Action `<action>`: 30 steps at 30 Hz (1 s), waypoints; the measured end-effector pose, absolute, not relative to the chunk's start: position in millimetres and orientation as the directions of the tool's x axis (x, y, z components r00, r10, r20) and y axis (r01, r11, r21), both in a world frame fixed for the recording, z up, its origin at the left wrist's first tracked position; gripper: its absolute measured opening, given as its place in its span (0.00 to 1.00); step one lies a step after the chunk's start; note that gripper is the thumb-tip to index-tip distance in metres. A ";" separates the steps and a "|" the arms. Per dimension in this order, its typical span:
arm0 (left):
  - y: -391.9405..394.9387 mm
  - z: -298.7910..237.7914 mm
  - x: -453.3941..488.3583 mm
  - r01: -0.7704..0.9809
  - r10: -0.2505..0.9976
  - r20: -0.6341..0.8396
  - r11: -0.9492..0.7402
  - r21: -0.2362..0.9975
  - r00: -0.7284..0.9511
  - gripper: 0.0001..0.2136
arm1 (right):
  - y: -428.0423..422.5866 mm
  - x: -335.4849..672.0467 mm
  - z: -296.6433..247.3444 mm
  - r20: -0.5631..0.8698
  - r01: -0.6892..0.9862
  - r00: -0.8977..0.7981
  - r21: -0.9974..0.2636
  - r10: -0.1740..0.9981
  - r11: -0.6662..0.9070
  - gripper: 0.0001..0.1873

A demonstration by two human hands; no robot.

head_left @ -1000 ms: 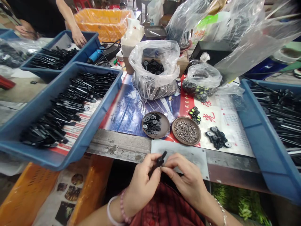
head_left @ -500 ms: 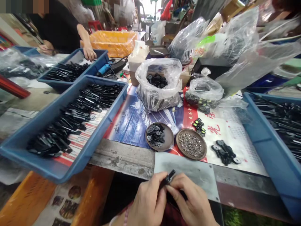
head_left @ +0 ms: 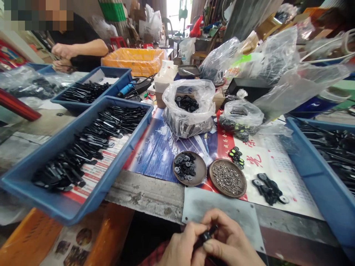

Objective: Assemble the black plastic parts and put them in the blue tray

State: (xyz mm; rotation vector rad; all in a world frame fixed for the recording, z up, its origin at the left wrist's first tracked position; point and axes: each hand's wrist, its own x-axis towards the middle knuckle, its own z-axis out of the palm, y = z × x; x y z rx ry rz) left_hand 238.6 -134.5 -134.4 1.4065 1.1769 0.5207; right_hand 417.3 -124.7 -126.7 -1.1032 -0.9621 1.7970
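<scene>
Both hands meet at the bottom centre, closed around one small black plastic part (head_left: 205,235). My left hand (head_left: 181,245) pinches it from the left, while the thumb and fingers of my right hand (head_left: 226,236) grip its other side. Much of the part is hidden by the fingers. Just beyond the hands lies a pale grey plate (head_left: 222,201) at the table edge. Behind it are a round dish (head_left: 199,177) of black discs and another dish (head_left: 213,186) of small metal pins. Several black wheel-like pieces (head_left: 269,188) lie to the right.
A blue tray (head_left: 91,207) of black strip-like parts stands at left, and another blue tray (head_left: 307,159) at right. Plastic bags of parts (head_left: 188,125) sit behind the dishes. Across the table a co-worker's hands (head_left: 63,55) are held together near a further blue tray (head_left: 122,75).
My hands have shifted slightly down and right, turning the black part so its end points more to the right. The co-worker's hand has left the far tray and joined the other.
</scene>
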 end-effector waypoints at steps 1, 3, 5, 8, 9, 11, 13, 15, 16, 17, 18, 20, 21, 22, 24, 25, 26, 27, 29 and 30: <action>-131.8 -136.1 238.4 0.294 0.843 -0.310 0.191 0.937 0.439 0.15 | -123.0 419.7 -125.2 -0.303 -0.210 -0.298 -0.905 0.905 -0.371 0.19; -126.4 -137.5 239.6 0.180 0.790 -0.293 0.232 0.956 0.538 0.16 | -118.9 424.9 -120.2 -0.248 -0.131 -0.259 -0.949 0.934 -0.288 0.19; -122.6 -136.5 243.3 0.064 0.726 -0.290 0.322 0.944 0.623 0.18 | -115.0 429.6 -114.6 -0.165 -0.060 -0.212 -0.982 0.963 -0.181 0.19; -120.3 -133.2 250.8 -0.086 0.643 -0.324 0.521 0.849 0.693 0.25 | -113.2 431.5 -111.2 -0.084 -0.031 -0.192 -0.995 0.978 -0.092 0.20; -120.1 -132.2 252.7 -0.115 0.629 -0.339 0.567 0.816 0.700 0.25 | -114.0 430.1 -111.9 -0.077 -0.043 -0.198 -0.995 0.977 -0.087 0.21; -119.7 -130.6 254.1 -0.150 0.636 -0.361 0.605 0.782 0.683 0.24 | -116.6 424.5 -115.2 -0.082 -0.106 -0.200 -0.989 0.976 -0.105 0.21; -118.9 -129.5 251.9 -0.189 0.676 -0.351 0.590 0.785 0.648 0.22 | -119.5 417.6 -119.1 -0.118 -0.203 -0.189 -0.967 0.975 -0.156 0.18; -118.1 -128.4 247.4 -0.213 0.697 -0.326 0.567 0.796 0.638 0.20 | -121.7 412.3 -121.6 -0.148 -0.294 -0.190 -0.935 0.970 -0.200 0.15; -117.8 -127.7 244.9 -0.202 0.684 -0.317 0.565 0.800 0.657 0.19 | -122.6 410.9 -122.0 -0.152 -0.334 -0.203 -0.918 0.967 -0.215 0.15; -117.7 -126.8 242.6 -0.183 0.656 -0.309 0.569 0.801 0.688 0.19 | -123.4 410.2 -121.9 -0.144 -0.367 -0.220 -0.904 0.965 -0.218 0.15; -117.9 -125.7 240.8 -0.161 0.623 -0.305 0.578 0.800 0.721 0.19 | -124.4 410.1 -121.4 -0.128 -0.386 -0.239 -0.897 0.963 -0.215 0.15; -118.8 -122.7 238.8 -0.142 0.583 -0.308 0.600 0.787 0.752 0.18 | -127.1 410.6 -119.7 -0.093 -0.380 -0.254 -0.906 0.963 -0.188 0.16; -119.3 -120.8 238.6 -0.156 0.591 -0.313 0.609 0.778 0.744 0.19 | -128.7 410.7 -118.8 -0.071 -0.360 -0.245 -0.919 0.967 -0.159 0.16; -120.0 -118.7 238.8 -0.178 0.611 -0.324 0.617 0.766 0.722 0.19 | -130.2 410.5 -118.2 -0.045 -0.335 -0.225 -0.935 0.973 -0.121 0.16; -121.3 -114.7 239.8 -0.209 0.639 -0.349 0.632 0.746 0.685 0.19 | -132.3 409.3 -117.4 -0.002 -0.296 -0.177 -0.953 0.984 -0.055 0.15; -122.0 -113.1 240.2 -0.214 0.642 -0.350 0.632 0.745 0.682 0.20 | -132.7 408.3 -117.1 0.010 -0.291 -0.159 -0.956 0.987 -0.037 0.15; -122.9 -112.0 240.5 -0.206 0.645 -0.345 0.622 0.756 0.681 0.20 | -132.5 407.3 -116.8 0.015 -0.287 -0.148 -0.957 0.989 -0.029 0.15; -123.9 -111.7 240.6 -0.189 0.652 -0.337 0.599 0.778 0.679 0.20 | -131.9 406.2 -116.3 0.015 -0.285 -0.141 -0.958 0.990 -0.026 0.16; -126.4 -113.0 240.6 -0.147 0.678 -0.329 0.544 0.826 0.657 0.22 | -130.1 404.0 -114.3 0.011 -0.289 -0.131 -0.957 0.991 -0.028 0.17; -127.7 -114.2 240.7 -0.139 0.695 -0.329 0.526 0.839 0.639 0.23 | -129.2 402.9 -113.0 0.009 -0.296 -0.123 -0.955 0.992 -0.028 0.17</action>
